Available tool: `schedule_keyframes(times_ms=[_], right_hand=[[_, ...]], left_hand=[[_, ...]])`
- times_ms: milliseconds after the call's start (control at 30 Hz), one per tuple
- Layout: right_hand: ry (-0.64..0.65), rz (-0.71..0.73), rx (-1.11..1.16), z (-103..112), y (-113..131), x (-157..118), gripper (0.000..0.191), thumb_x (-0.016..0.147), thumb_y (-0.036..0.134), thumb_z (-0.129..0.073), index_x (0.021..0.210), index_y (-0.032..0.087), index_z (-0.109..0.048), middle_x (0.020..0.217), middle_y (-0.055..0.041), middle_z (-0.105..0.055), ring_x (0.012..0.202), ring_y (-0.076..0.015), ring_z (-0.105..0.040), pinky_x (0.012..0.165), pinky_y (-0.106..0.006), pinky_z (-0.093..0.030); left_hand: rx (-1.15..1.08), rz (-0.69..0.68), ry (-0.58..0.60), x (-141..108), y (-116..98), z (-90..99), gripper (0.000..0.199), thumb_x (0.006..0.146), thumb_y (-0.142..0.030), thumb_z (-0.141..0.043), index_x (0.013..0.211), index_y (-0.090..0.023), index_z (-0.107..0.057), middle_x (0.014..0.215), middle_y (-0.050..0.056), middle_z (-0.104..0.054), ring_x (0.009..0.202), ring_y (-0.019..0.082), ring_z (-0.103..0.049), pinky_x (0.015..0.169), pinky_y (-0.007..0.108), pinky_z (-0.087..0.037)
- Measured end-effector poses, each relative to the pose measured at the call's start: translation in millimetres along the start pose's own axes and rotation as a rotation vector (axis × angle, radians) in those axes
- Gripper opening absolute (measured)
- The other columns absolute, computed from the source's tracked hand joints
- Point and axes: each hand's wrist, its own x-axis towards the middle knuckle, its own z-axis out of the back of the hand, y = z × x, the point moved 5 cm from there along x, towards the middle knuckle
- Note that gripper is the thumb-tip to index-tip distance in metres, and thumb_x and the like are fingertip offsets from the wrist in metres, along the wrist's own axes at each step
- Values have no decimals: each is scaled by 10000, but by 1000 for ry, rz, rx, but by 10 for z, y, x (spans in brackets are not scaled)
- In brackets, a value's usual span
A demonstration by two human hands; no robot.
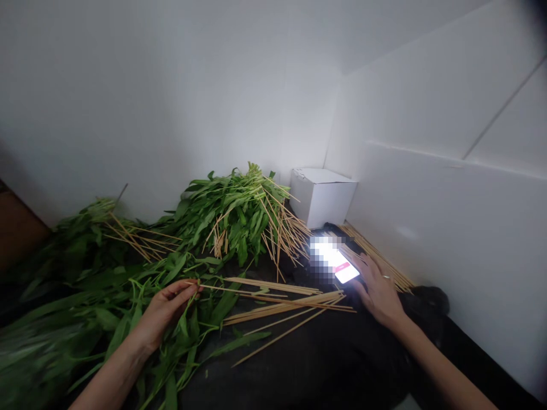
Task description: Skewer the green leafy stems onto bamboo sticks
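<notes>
Two bare hands reach over a dark cloth (307, 364) in a white-walled corner, seen by an onlooker from just behind the person. The left hand (166, 313) is clenched in a pinch, its fingertips (190, 290) closed on the end of a thin bamboo skewer (252, 292) that runs off to the right among loose leafy green stems (183, 336). The right hand (378, 293), a ring (386, 277) on one finger, lies released with its fingers spread, pressed against the lower edge of a smartphone (335, 262). The phone's bright screen is partly pixelated, and a pink bar shows on it. A loose bundle of bamboo skewers (282, 304) lies between the hands, just below a taller mound of leafy greens (231, 219) stuck through with more skewers. Another leafy heap (81, 250) spreads along the left, also crossed by sticks. More skewers (376, 256) lie along the foot of the white wall panel (444, 228) beyond the phone. A white cardboard box (321, 196) stands in the corner, behind the phone and beside the taller mound.
</notes>
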Motion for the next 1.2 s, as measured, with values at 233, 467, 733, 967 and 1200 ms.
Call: schedule_keyframes(times_ms=[233, 467, 733, 967, 1200], right_hand=[[-4, 9, 9, -8, -5, 6, 524, 970, 478, -324, 1443, 256, -366, 1469, -84, -401, 1382, -307, -283, 1025, -521, -377], [3, 9, 10, 12, 14, 14, 540, 968, 496, -322, 1438, 234, -373, 1456, -91, -418, 1364, -310, -312, 1024, -514, -373], [15, 7, 19, -8, 4, 14, 551, 961, 519, -324, 1440, 247, -362, 1452, -87, -423, 1373, -309, -298, 1042, -524, -343], [28, 7, 28, -27, -2, 17, 552, 964, 512, -318, 1452, 254, -334, 1445, -76, -434, 1373, -302, -300, 1051, -520, -333], [39, 0, 31, -17, -4, 19, 552, 960, 513, -325, 1454, 267, -323, 1435, -74, -445, 1365, -303, -310, 1021, -524, -368]], left_hand=[[-5, -4, -5, 12, -3, 21, 345, 476, -323, -913, 753, -192, -754, 788, 9, -753, 727, 113, -687, 690, 113, -538], [13, 1, -1, 17, 11, 28, 337, 510, -326, -901, 784, -194, -756, 813, 13, -754, 741, 112, -686, 698, 115, -537], [16, 2, -14, 14, 6, 31, 334, 510, -329, -900, 780, -194, -756, 815, 12, -753, 741, 113, -685, 689, 112, -535], [1, 24, -31, 8, 5, 25, 371, 464, -326, -917, 773, -199, -756, 800, 4, -754, 731, 113, -685, 688, 112, -536], [17, 3, -31, 12, 14, 41, 345, 485, -322, -907, 771, -204, -753, 806, 7, -756, 741, 124, -690, 689, 124, -540]])
